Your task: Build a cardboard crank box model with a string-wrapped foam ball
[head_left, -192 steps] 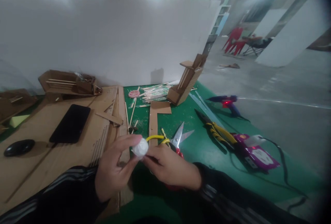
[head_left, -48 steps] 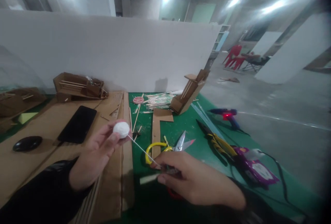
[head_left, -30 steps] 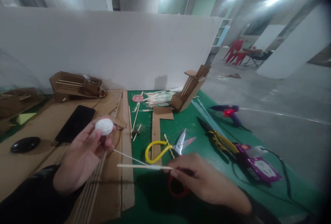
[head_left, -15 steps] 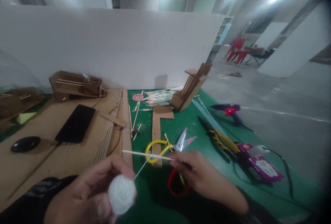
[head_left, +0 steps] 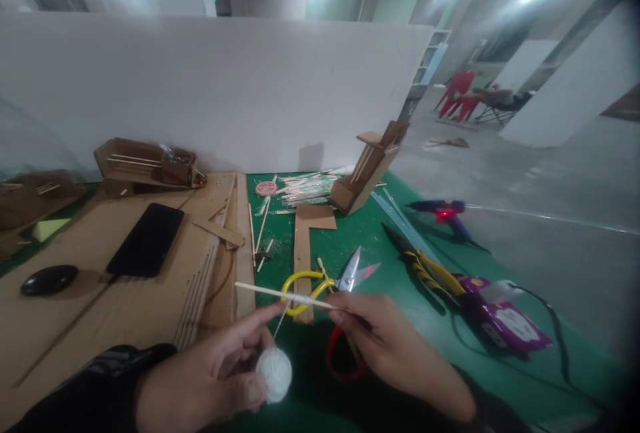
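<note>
My left hand (head_left: 220, 366) grips a ball of white string (head_left: 275, 375) between thumb and fingers, its index finger stretched toward the stick. A taut strand runs from the ball up to a thin wooden stick (head_left: 260, 289), where white string is wrapped around the middle. My right hand (head_left: 385, 339) pinches the right end of that stick, holding it nearly level above the table. Under the stick lie scissors (head_left: 350, 273) with yellow and red handles, blades open; the right hand partly hides them. Beneath their yellow handle is an L-shaped cardboard piece (head_left: 303, 239).
Pliers (head_left: 425, 269), a purple packet (head_left: 515, 319) and a glue gun (head_left: 445, 209) with a red light lie at right. Wrapped sticks (head_left: 310, 189) and a cardboard structure (head_left: 370, 169) are at the back. A phone (head_left: 147, 239) and a black mouse (head_left: 49, 279) rest on cardboard at left.
My left hand has moved right with the string ball, which is now below the wrapped part of the stick. The stick's left end has risen slightly. My right hand stays nearly still.
</note>
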A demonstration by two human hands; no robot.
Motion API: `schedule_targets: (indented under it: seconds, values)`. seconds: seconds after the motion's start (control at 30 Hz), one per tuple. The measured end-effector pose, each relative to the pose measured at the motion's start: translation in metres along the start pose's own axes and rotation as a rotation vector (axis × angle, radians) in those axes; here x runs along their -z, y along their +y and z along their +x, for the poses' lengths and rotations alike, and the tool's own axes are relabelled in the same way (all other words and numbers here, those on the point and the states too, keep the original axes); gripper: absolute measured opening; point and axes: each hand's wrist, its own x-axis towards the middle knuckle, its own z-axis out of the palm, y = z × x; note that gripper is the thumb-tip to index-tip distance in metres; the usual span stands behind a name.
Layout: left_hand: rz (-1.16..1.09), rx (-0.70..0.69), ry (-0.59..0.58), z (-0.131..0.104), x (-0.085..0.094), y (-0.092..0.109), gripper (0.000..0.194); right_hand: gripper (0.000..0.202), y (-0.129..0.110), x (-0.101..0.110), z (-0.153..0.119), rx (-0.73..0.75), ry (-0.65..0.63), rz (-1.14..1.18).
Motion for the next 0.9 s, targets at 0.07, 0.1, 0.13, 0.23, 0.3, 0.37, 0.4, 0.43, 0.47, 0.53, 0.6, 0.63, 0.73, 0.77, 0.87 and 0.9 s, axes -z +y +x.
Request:
schedule_targets:
  seconds: [0.07, 0.1, 0.13, 0.23, 0.3, 0.37, 0.4, 0.43, 0.47, 0.53, 0.6, 0.63, 0.73, 0.77, 0.87, 0.9]
  values:
    - [0.060, 0.040, 0.009, 0.001, 0.000, -0.001, 0.063, 0.028, 0.000, -0.002, -0.001, -0.010, 0.006, 0.035]
    - [0.094, 0.047, 0.026, 0.001, 0.001, -0.002, 0.059, 0.028, 0.001, -0.003, -0.002, -0.015, 0.012, 0.055]
    - [0.132, 0.044, 0.046, 0.001, 0.002, -0.002, 0.055, 0.028, 0.002, -0.004, -0.002, -0.018, 0.021, 0.074]
    - [0.299, 0.012, 0.087, 0.001, 0.004, -0.005, 0.046, 0.026, 0.005, -0.007, -0.002, -0.011, 0.045, 0.112]
    - [0.413, -0.012, 0.089, 0.001, 0.005, -0.006, 0.043, 0.027, 0.007, -0.008, -0.001, 0.006, 0.082, 0.114]
    - [0.509, -0.027, 0.098, 0.001, 0.006, -0.006, 0.042, 0.030, 0.008, -0.009, 0.000, 0.037, 0.152, 0.100]
    - [0.552, -0.029, 0.104, 0.000, 0.006, -0.006, 0.043, 0.032, 0.008, -0.009, 0.001, 0.046, 0.187, 0.097]
    - [0.595, -0.027, 0.114, 0.000, 0.007, -0.006, 0.043, 0.034, 0.008, -0.009, 0.001, 0.046, 0.209, 0.103]
    - [0.632, -0.023, 0.127, 0.001, 0.007, -0.005, 0.043, 0.036, 0.009, -0.009, 0.001, 0.034, 0.211, 0.121]
    - [0.686, -0.011, 0.156, 0.001, 0.008, -0.003, 0.041, 0.041, 0.011, -0.008, 0.001, -0.018, 0.168, 0.207]
    - [0.723, -0.003, 0.180, 0.001, 0.008, -0.001, 0.040, 0.046, 0.016, -0.007, 0.000, -0.074, 0.093, 0.352]
    - [0.739, -0.001, 0.179, 0.000, 0.008, 0.000, 0.041, 0.047, 0.019, -0.007, 0.000, -0.096, 0.047, 0.437]
    - [0.784, -0.003, 0.162, 0.000, 0.007, 0.001, 0.041, 0.042, 0.024, -0.007, 0.000, -0.147, -0.080, 0.667]
    - [0.792, 0.004, 0.156, 0.000, 0.007, 0.001, 0.040, 0.041, 0.024, -0.007, 0.000, -0.165, -0.109, 0.701]
    - [0.795, 0.009, 0.159, 0.000, 0.008, -0.001, 0.040, 0.040, 0.019, -0.007, 0.001, -0.178, -0.082, 0.674]
    - [0.797, -0.005, 0.162, 0.001, 0.009, -0.002, 0.040, 0.038, 0.017, -0.007, 0.002, -0.161, -0.039, 0.628]
